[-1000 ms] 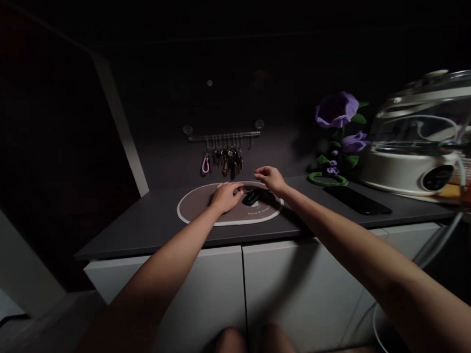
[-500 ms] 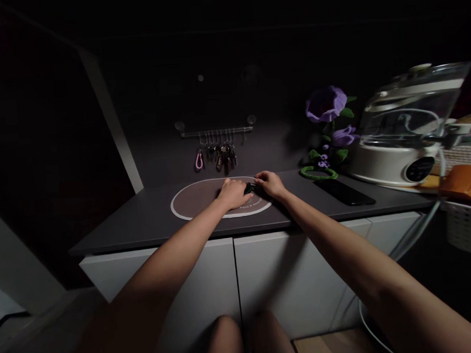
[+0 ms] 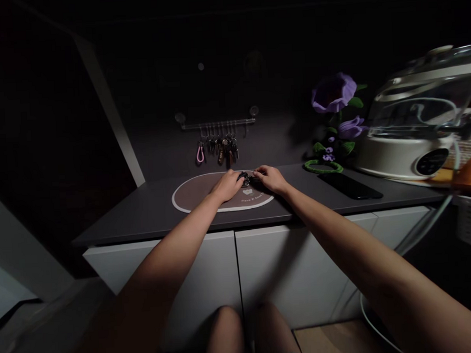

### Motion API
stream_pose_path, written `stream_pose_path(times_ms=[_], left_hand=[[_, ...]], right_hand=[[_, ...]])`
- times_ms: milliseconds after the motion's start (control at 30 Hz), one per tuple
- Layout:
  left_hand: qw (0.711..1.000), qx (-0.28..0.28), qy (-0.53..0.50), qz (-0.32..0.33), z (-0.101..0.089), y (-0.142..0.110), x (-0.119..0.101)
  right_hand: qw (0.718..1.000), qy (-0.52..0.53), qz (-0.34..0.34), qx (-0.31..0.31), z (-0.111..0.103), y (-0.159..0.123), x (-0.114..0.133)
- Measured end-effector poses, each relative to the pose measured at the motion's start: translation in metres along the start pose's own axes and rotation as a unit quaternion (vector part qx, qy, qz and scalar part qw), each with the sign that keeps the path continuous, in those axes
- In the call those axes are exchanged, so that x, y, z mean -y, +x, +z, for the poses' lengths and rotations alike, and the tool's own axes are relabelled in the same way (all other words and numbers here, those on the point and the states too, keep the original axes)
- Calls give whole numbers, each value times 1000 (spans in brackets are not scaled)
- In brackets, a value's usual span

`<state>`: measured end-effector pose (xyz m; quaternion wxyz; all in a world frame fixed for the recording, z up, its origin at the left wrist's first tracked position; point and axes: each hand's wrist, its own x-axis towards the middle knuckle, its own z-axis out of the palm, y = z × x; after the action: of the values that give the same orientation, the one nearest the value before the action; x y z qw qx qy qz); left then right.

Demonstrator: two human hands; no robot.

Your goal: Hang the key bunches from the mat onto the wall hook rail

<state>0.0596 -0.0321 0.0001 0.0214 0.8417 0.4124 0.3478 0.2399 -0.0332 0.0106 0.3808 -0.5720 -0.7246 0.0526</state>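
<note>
Both my hands are over the brown oval mat on the dark counter. In the fingers of my left hand is a small black key fob, with shiny metal parts hanging just below it. My right hand is beside it, thumb and fingertips pinched together at the fob's right side. Something dark sits at those fingertips, too small and dim to name. The left fingers cover part of the fob.
Behind the mat, several keys and a pink loop hang from a clear hook rail. To the right are purple flowers with a green ring base, a black phone and a white-based appliance.
The fob lay on the mat between my hands, green lettering showing. My left hand reached right over it and lifted it. My right hand came down and closed in beside it.
</note>
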Motion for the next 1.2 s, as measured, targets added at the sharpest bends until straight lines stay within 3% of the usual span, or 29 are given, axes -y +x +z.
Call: stream_pose_path(times_ms=[200,367,567,700,833,1000,1200], left_hand=[[999,-23,-43,0,-3,3,8],[982,-20,-184,-37,-3,6,10],[919,-41,-373,-118,-1,8,9],[862,-54,-486,-132,0,11,10],[809,-62,-569,-134,-2,12,9],[777,-102,-600,-163,-7,11,5],[753,-119,-622,-181,-7,12,9]], right_hand=[[1000,-1,-20,11,0,-3,3],[999,-3,-52,13,1,-3,4],[994,2,-104,25,8,3,0],[992,2,-123,40,10,5,-1],[992,42,-114,16,9,5,0],[983,166,-75,0,8,7,0],[941,336,-28,6,4,7,3]])
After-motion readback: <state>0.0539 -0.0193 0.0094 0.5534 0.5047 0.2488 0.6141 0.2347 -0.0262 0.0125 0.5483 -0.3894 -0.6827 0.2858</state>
